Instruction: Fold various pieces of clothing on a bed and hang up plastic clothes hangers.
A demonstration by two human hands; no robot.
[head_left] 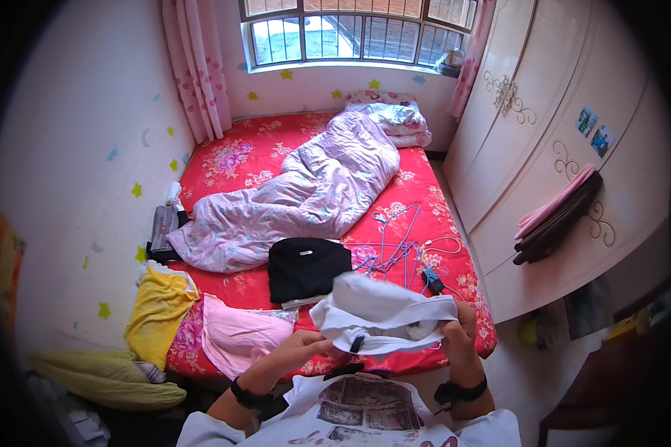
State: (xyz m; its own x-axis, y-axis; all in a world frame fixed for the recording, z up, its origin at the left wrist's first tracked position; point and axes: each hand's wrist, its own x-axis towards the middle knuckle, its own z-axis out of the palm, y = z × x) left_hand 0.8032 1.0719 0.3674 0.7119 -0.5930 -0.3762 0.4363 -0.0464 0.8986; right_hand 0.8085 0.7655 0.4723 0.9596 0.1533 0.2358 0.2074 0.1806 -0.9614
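Grip on white garment (373, 299) by left hand (300, 350), pinched at 8 o'clock, and right hand (462, 325), curled closed at 3 o'clock. Probably mid-straightening; calls for even tension.

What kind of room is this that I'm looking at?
Most likely a bedroom in a home. There's a large bed with a red floral cover, a crumpled pale patterned quilt lying on it, and what looks like a tall cream wardrobe on the right.
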